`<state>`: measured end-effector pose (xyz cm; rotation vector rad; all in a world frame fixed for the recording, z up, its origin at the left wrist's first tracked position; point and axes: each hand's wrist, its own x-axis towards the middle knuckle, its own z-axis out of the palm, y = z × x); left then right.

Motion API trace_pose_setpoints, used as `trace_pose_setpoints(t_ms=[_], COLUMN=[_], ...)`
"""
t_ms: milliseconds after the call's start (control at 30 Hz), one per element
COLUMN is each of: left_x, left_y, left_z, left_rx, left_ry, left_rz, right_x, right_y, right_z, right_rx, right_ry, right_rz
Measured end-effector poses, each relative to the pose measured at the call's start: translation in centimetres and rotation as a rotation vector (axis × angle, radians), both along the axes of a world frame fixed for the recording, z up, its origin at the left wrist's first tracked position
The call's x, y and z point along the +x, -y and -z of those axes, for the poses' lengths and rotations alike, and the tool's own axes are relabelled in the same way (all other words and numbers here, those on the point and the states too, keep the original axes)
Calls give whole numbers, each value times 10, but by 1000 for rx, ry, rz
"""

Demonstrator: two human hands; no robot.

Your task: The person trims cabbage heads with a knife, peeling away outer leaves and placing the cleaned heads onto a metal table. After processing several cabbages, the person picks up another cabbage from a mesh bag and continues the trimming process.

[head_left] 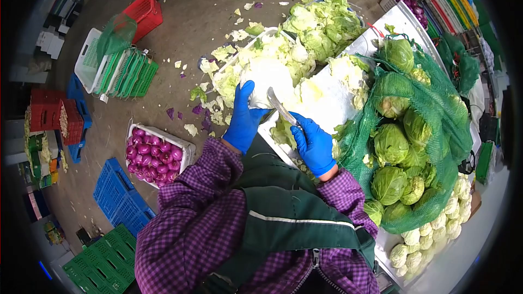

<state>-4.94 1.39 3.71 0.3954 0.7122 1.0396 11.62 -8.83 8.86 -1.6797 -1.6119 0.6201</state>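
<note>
A pale, peeled cabbage (262,80), bright with glare, rests against my left hand (243,118); the blue-gloved thumb is up along its near side and the fingers go under it. My right hand (313,144), gloved in blue too, is closed round the handle of a knife (280,104). The curved blade points up and left, its tip close to the cabbage's right side; whether it touches is hard to tell. Beyond the cabbage, a white crate (222,68) and a tub beside it are heaped with loose cabbage leaves (324,24).
At right, a green net bag (463,130) of whole cabbages (393,142) lies on the metal table (321,100), with pale trimmed cabbages (417,250) below it. Purple onions (152,155) fill a white crate at left. Blue (121,193) and green crates (103,261) stand nearby. Leaf scraps litter the floor.
</note>
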Motion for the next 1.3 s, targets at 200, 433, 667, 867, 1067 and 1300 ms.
trace_pose_setpoints(t_ms=[200, 433, 667, 867, 1067, 1300], left_x=[5, 0, 16, 18, 2, -8], left_y=[-1, -2, 20, 23, 13, 2], left_z=[-1, 67, -5, -23, -5, -19], left_rx=[-76, 330, 489, 518, 149, -46], left_ry=[104, -349, -514, -588, -163, 351], left_rz=[-36, -12, -145, -155, -65, 205], right_x=[-4, 4, -10, -11, 14, 56], right_y=[2, -2, -38, -56, -58, -57], right_z=[8, 21, 2, -4, 3, 6], right_rx=[34, -150, 174, 87, 62, 23], right_ry=[-31, -551, -205, -110, -457, -550], right_rz=[85, 295, 241, 246, 298, 450])
